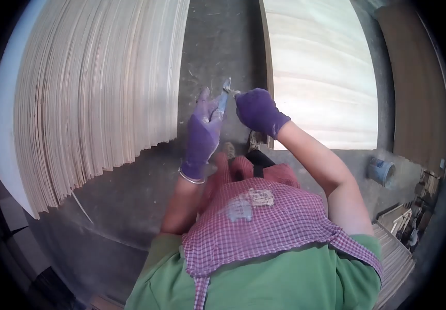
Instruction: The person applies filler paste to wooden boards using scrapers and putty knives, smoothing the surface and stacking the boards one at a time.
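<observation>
My left hand [202,135], in a purple glove, is closed around the lower end of a putty knife [223,101]. The knife points up and away, and a pale smear of paste sits near its tip. Close on its right is my right hand [259,111], also in a purple glove and closed in a fist. A small pale end sticks out of that fist towards the knife; what it belongs to is hidden by the fingers. Both hands are in front of my body, above the gap between two stacks of wood sheets.
A tall stack of thin veneer sheets [104,72] stands on the left. To the right lies a pale wood panel [321,72], with a brown board [414,88] beyond it. A bucket [380,172] stands on the grey floor [218,46] at the right.
</observation>
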The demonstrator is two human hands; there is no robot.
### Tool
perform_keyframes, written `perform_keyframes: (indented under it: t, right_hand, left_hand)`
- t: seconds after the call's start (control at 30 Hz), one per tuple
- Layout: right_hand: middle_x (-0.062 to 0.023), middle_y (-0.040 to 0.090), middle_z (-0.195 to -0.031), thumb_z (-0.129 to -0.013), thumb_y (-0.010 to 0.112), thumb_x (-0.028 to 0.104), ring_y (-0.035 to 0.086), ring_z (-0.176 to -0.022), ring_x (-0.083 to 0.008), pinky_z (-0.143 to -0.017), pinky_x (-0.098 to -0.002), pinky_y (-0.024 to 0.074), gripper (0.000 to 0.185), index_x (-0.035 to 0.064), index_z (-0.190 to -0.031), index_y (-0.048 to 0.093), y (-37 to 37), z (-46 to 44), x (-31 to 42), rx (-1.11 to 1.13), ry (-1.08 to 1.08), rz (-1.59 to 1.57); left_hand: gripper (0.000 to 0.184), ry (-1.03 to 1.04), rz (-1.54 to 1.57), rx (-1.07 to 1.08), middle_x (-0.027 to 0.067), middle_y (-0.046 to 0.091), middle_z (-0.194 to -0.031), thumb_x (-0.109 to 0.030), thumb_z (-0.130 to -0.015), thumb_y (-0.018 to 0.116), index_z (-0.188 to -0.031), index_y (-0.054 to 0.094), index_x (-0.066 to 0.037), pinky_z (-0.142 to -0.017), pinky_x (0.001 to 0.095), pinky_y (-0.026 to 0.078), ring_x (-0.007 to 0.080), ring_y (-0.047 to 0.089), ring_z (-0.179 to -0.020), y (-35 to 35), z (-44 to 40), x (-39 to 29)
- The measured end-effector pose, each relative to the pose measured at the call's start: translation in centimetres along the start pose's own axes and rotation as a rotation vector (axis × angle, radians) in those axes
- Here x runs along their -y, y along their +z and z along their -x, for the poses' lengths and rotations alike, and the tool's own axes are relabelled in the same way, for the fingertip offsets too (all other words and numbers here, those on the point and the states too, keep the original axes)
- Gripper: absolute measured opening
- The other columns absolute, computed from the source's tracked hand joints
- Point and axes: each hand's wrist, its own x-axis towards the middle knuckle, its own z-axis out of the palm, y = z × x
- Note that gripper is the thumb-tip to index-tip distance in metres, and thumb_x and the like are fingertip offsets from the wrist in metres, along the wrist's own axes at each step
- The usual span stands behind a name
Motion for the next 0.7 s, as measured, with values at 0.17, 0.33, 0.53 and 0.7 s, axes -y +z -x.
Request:
perform_keyframes:
  t: [0.17,0.33,0.53,0.7]
  right_hand:
    - [-0.0117,0.068,-0.074,-0.082,0.056,0.021,0.068,-0.071,-0.0283,-0.066,-0.0399,0.0519,0.016,0.0083,-0.085,0.066,-0.9,1.6,0.7,0.001,-0.124,0.007]
    - [-0.0142,0.070,-0.086,-0.094,0.054,0.033,0.069,-0.079,-0.0261,-0.073,-0.0375,0.0531,0.032,0.0050,-0.095,0.068,-2.5,0.7,-3.4,0.022,0.106,-0.710]
    - [-0.0109,0.059,-0.107,-0.096,0.059,0.024,0.060,-0.093,-0.0209,-0.084,-0.0333,0.0541,0.044,0.0008,-0.131,0.045,-5.0,7.4,-1.1,0.068,0.185,-2.499]
    - [-0.0077,0.063,-0.107,-0.096,0.058,0.036,0.061,-0.093,-0.0179,-0.084,-0.0327,0.0507,0.045,0.0009,-0.124,0.054,-9.6,14.6,-0.6,-0.157,0.200,-2.292]
  left_hand:
    - [0.058,-0.016,0.040,0.060,0.0105,0.067,-0.101,0.001,-0.090,0.052,-0.144,0.033,0.007,-0.076,0.0267,0.050,0.0128,0.061,-0.084,-1.5,1.5,-1.6]
    - [0.061,-0.123,0.424,0.142,0.0089,0.062,-0.106,0.003,-0.086,0.052,-0.143,0.034,0.006,-0.079,0.0259,0.047,0.0120,0.058,-0.090,-3.5,3.3,-1.2]
    - [0.061,0.112,0.452,0.075,0.0050,0.059,-0.116,0.001,-0.079,0.065,-0.138,0.046,-0.002,-0.062,0.0194,0.041,0.0053,0.039,-0.064,0.1,4.5,-4.2]
    - [0.071,0.173,0.456,0.451,0.0072,0.057,-0.126,-0.005,-0.077,0.076,-0.140,0.044,0.001,-0.078,0.0242,0.049,0.0094,0.056,-0.089,6.3,4.5,-11.2]
